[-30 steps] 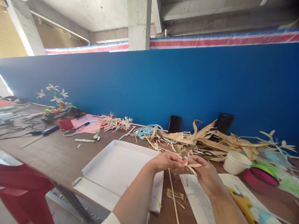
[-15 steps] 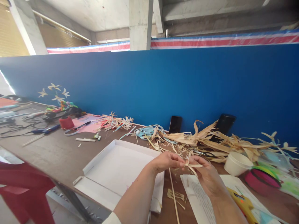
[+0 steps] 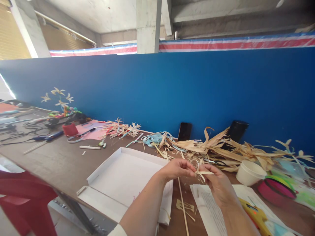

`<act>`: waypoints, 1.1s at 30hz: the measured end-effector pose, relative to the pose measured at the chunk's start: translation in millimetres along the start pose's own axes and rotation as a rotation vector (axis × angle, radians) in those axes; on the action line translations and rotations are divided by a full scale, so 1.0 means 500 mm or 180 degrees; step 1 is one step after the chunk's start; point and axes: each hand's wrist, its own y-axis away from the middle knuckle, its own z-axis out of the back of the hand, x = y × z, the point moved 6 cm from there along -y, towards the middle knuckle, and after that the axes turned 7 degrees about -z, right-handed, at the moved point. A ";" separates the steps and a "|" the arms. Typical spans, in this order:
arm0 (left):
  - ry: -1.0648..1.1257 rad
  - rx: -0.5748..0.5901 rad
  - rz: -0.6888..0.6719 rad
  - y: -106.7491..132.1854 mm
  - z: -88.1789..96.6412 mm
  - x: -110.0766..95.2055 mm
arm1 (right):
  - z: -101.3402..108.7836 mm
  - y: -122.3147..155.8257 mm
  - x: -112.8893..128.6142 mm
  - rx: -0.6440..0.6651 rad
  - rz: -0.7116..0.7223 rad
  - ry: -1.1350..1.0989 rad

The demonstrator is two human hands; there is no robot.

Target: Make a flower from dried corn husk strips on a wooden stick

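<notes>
Between my two hands is a small pale flower (image 3: 202, 172) made of thin husk strips, its petals pointing outward. My left hand (image 3: 177, 169) pinches it from the left with thumb and fingertips. From the other side, my right hand (image 3: 218, 185) has its fingers closed on the same flower. Both hands hover over the brown table (image 3: 108, 164). Dried corn husks (image 3: 209, 146) lie just beyond the hands, with scissors (image 3: 216, 162) partly under them. A thin stick (image 3: 182, 203) and flat husk scraps (image 3: 185, 206) rest below my wrists.
An open white box (image 3: 120, 183) sits to the left. On the right are printed paper (image 3: 204, 203), a yellow glue gun (image 3: 256, 213), a white cup (image 3: 250, 173) and a pink round container (image 3: 275, 190). A phone (image 3: 185, 131) leans against the blue partition (image 3: 157, 91).
The flower's petals have shifted slightly between my fingertips. Both hands stay in nearly the same place and keep their hold.
</notes>
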 end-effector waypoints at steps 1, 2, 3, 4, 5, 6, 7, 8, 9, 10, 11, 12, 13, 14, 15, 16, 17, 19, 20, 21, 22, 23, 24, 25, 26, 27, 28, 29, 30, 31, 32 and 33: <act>-0.0081 -0.0058 -0.0005 -0.001 0.003 0.002 | 0.001 -0.002 -0.001 0.0001 0.0020 0.0060; -0.0168 -0.0110 -0.0004 -0.002 0.005 0.004 | 0.002 -0.003 -0.002 0.0002 0.0036 0.0112; -0.0253 -0.0152 -0.0002 -0.003 0.007 0.006 | 0.002 -0.004 -0.003 0.0004 0.0053 0.0160; -0.0326 -0.0186 -0.0001 -0.004 0.009 0.008 | 0.003 -0.005 -0.003 0.0000 0.0075 0.0206; -0.0386 -0.0206 -0.0007 -0.004 0.011 0.009 | 0.004 -0.006 -0.003 -0.0009 0.0096 0.0248; -0.0431 -0.0219 -0.0025 -0.005 0.012 0.009 | 0.004 -0.006 -0.004 -0.0015 0.0107 0.0277; -0.0464 -0.0227 -0.0045 -0.006 0.013 0.009 | 0.004 -0.006 -0.004 -0.0023 0.0107 0.0281; -0.0493 -0.0236 -0.0062 -0.006 0.014 0.009 | 0.004 -0.006 -0.004 -0.0029 0.0096 0.0268; -0.0518 -0.0251 -0.0080 -0.007 0.015 0.009 | 0.003 -0.006 -0.004 -0.0031 0.0079 0.0243; -0.0536 -0.0272 -0.0104 -0.007 0.016 0.009 | 0.003 -0.006 -0.004 -0.0028 0.0067 0.0210; -0.0542 -0.0290 -0.0133 -0.008 0.017 0.010 | 0.002 -0.005 -0.003 -0.0018 0.0068 0.0185; -0.0534 -0.0300 -0.0160 -0.008 0.018 0.010 | 0.001 -0.004 -0.002 -0.0010 0.0083 0.0175; -0.0520 -0.0297 -0.0188 -0.009 0.018 0.010 | 0.000 -0.004 0.000 -0.0001 0.0108 0.0178; -0.0501 -0.0287 -0.0215 -0.009 0.018 0.011 | 0.000 -0.003 0.001 0.0007 0.0125 0.0183; -0.0488 -0.0277 -0.0240 -0.010 0.017 0.011 | 0.000 -0.003 0.001 0.0019 0.0128 0.0179; -0.0487 -0.0277 -0.0265 -0.010 0.017 0.011 | 0.000 -0.004 -0.001 0.0033 0.0113 0.0161; -0.0496 -0.0286 -0.0289 -0.010 0.017 0.011 | 0.000 -0.004 -0.003 0.0051 0.0077 0.0126; -0.0509 -0.0316 -0.0336 -0.011 0.018 0.010 | 0.002 -0.006 -0.008 0.0092 -0.0011 0.0010; -0.0502 -0.0325 -0.0361 -0.011 0.018 0.009 | 0.003 -0.007 -0.011 0.0104 -0.0060 -0.0058; -0.0486 -0.0327 -0.0386 -0.011 0.017 0.008 | 0.003 -0.007 -0.014 0.0124 -0.0106 -0.0123; -0.0461 -0.0321 -0.0412 -0.012 0.017 0.008 | 0.004 -0.008 -0.016 0.0148 -0.0147 -0.0184; -0.0435 -0.0314 -0.0437 -0.012 0.016 0.007 | 0.004 -0.008 -0.018 0.0176 -0.0180 -0.0240; -0.0415 -0.0307 -0.0457 -0.013 0.015 0.007 | 0.003 -0.008 -0.020 0.0207 -0.0206 -0.0296; -0.0400 -0.0303 -0.0469 -0.013 0.015 0.007 | 0.002 -0.008 -0.021 0.0248 -0.0232 -0.0357; -0.0390 -0.0298 -0.0472 -0.013 0.014 0.007 | 0.001 -0.008 -0.022 0.0291 -0.0251 -0.0417; -0.0390 -0.0297 -0.0472 -0.013 0.014 0.007 | -0.001 -0.008 -0.023 0.0330 -0.0269 -0.0466; -0.0393 -0.0299 -0.0468 -0.013 0.014 0.007 | -0.002 -0.007 -0.023 0.0354 -0.0282 -0.0501; -0.0398 -0.0302 -0.0460 -0.013 0.014 0.007 | -0.003 -0.007 -0.023 0.0369 -0.0285 -0.0518; -0.0404 -0.0305 -0.0450 -0.012 0.014 0.007 | -0.004 -0.007 -0.023 0.0378 -0.0283 -0.0516; -0.0412 -0.0304 -0.0438 -0.012 0.014 0.006 | -0.004 -0.007 -0.023 0.0376 -0.0279 -0.0494; -0.0425 -0.0298 -0.0428 -0.012 0.014 0.006 | -0.003 -0.008 -0.022 0.0367 -0.0271 -0.0458; -0.0440 -0.0285 -0.0420 -0.012 0.014 0.006 | -0.002 -0.008 -0.022 0.0361 -0.0270 -0.0416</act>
